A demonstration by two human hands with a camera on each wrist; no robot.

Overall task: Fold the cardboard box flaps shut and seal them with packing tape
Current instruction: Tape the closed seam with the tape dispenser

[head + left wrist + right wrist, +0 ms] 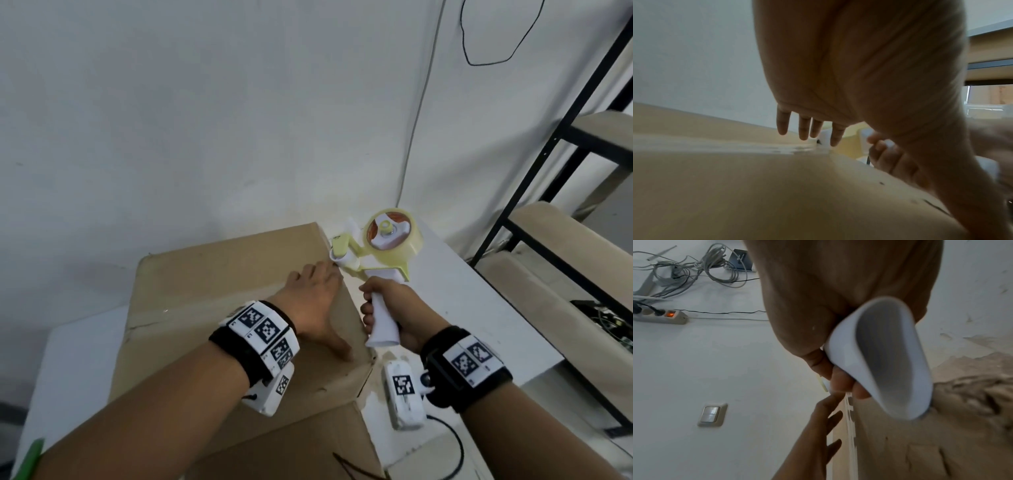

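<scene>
A brown cardboard box (212, 294) stands on the white table (479, 308) with its top flaps folded flat. My left hand (313, 301) lies flat on the box top by its right edge, fingers straight, fingertips (803, 131) reaching the top's right edge. My right hand (387, 308) grips the white handle (879, 356) of a yellow tape dispenser (380, 246) carrying a clear tape roll. The dispenser's front roller sits at the box's right edge, just past my left fingertips. A strip of clear tape (735, 147) runs along the box top.
A black metal shelf rack (555, 178) with beige boards stands at the right. A white wall rises behind the box. In the right wrist view a power strip (659, 316), tangled cables (694, 267) and a wall switch (712, 414) show.
</scene>
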